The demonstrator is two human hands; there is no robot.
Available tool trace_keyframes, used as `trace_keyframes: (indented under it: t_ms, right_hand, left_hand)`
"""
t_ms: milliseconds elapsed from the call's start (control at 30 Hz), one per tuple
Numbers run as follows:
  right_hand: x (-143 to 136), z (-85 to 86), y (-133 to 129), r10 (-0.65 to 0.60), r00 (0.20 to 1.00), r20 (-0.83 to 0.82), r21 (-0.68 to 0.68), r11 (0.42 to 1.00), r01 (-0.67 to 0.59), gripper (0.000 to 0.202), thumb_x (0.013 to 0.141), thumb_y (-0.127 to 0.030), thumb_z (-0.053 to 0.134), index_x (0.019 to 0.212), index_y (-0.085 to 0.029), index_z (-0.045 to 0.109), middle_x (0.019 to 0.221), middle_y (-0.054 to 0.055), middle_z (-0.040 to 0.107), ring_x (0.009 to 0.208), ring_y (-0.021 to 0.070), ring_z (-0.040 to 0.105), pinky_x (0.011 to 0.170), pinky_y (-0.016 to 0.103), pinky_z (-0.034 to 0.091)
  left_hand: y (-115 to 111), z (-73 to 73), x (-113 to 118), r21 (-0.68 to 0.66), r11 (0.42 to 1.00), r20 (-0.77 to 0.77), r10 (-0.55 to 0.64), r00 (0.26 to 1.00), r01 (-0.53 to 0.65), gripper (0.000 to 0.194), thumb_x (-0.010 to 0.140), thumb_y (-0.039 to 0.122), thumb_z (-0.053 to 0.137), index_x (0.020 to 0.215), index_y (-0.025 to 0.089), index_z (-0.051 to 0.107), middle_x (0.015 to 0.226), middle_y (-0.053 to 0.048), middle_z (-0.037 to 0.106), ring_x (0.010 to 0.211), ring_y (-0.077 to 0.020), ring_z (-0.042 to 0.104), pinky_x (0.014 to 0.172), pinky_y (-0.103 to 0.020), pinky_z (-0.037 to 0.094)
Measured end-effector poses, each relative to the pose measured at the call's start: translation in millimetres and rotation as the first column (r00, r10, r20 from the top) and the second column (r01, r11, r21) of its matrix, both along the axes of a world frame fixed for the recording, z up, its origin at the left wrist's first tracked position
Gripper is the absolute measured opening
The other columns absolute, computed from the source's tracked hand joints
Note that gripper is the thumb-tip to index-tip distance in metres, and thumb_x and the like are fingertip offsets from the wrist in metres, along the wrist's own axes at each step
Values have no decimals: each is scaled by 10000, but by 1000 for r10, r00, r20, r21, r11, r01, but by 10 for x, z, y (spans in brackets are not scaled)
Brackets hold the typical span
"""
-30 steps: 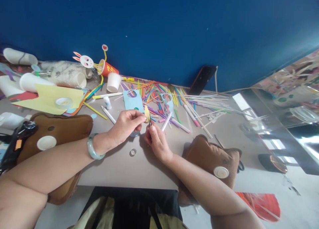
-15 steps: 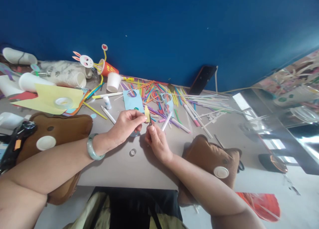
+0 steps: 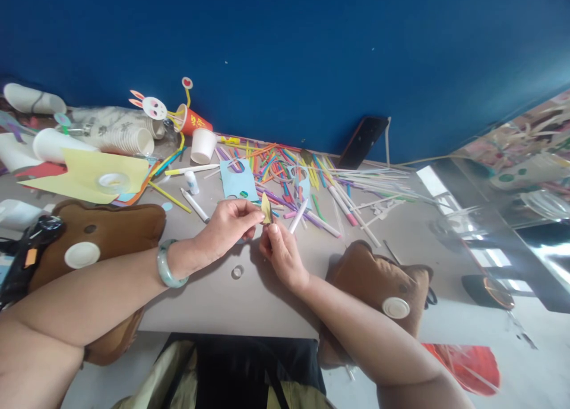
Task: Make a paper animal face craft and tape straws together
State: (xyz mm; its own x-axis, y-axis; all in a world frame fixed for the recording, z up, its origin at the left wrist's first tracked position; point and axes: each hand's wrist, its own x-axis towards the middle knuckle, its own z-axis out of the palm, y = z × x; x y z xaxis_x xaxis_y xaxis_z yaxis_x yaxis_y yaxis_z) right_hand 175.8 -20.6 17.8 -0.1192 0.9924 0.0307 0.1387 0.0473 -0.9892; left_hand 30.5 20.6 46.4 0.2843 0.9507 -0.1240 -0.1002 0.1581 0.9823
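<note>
Between finger and thumb, my left hand pinches a small yellow paper piece with a pointed top. My right hand is closed around a small dark tool, perhaps scissors, whose blade lies against the right edge of the paper. Most of the tool is hidden by the fingers. Behind my hands lies a light blue sheet with cut-out holes. A small clear ring-like object rests on the table below my left hand.
Colourful sticks and markers spread behind my hands. Brown cushions flank my arms. White cups, a yellow sheet and tape lie left; a phone leans on the blue wall.
The yellow paper piece has tilted and shifted slightly right and down, against the dark blade. My left hand has moved a little to the right; my right hand is nearly still.
</note>
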Motion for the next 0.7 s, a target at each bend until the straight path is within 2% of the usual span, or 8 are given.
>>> trace_keyframes:
  t_ms: [700]
  right_hand:
    - [-10, -30, 22, -31, 993, -112, -98, 995, 20, 518, 906, -682, 426, 667, -223, 413, 482, -60, 393, 435, 87, 304, 439, 243, 255]
  left_hand:
    - [3, -30, -9, 14, 1000, -2, 19, 1000, -19, 214, 782, 353, 697, 728, 152, 649, 509, 40, 530, 466, -73, 484, 483, -197, 405]
